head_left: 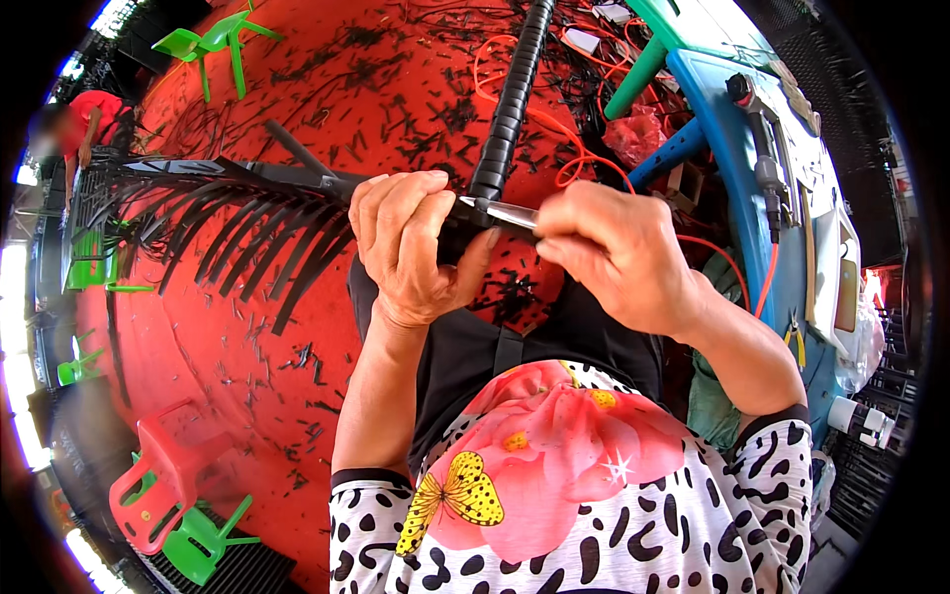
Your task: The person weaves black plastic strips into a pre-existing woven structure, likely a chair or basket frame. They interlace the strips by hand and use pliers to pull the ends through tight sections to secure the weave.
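Observation:
My left hand [411, 243] is closed around the black part where a fringed strip meets a wrapped pole. The black fringed strip [262, 178] reaches out to the left, its many narrow tails hanging down. From that spot the ribbed black pole [510, 104] runs up and away. My right hand [623, 257] grips a knife [513, 215] by its handle, mostly hidden in the fist. Its pale blade points left, lying against the black piece close to my left fingers and thumb.
Black scraps litter the red floor [297, 366]. A blue table [737, 129] at the right carries a corded tool [767, 163] and pliers [797, 337]. An orange cable [564, 129] loops behind the pole. Plastic chairs [163, 475] stand left; a person in red [99, 114] is far left.

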The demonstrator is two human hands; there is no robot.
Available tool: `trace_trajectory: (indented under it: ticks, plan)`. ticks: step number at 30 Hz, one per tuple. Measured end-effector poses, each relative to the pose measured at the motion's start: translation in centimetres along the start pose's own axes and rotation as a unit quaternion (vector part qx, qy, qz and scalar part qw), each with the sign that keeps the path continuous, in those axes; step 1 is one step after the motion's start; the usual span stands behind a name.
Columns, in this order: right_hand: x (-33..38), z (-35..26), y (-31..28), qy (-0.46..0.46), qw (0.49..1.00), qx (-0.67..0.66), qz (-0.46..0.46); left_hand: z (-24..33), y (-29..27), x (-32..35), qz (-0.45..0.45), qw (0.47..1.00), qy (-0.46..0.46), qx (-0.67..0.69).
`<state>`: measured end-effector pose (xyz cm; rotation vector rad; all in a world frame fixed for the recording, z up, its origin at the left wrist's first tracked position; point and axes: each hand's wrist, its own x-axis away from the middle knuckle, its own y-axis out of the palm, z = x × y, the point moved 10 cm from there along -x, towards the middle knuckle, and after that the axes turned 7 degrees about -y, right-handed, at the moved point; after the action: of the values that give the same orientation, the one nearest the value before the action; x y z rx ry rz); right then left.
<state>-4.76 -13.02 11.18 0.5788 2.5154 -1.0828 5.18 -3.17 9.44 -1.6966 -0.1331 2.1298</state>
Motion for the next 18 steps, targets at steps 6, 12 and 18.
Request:
trace_trajectory:
  ticks: [6,12,18]
  plan:
    - [-0.6,0.6,0.2,0.067,0.997,0.012,0.035,-0.1,0.0,0.4,-0.002,1.000,-0.005,-0.004]
    - [-0.3,-1.8,0.1,-0.035,0.983,0.172,0.047,-0.3,0.0,0.5,-0.003,1.000,-0.009,-0.006]
    - [-0.2,-1.6,0.3,-0.034,0.983,0.177,0.032,-0.2,0.2,0.6,-0.012,1.000,-0.004,-0.003]
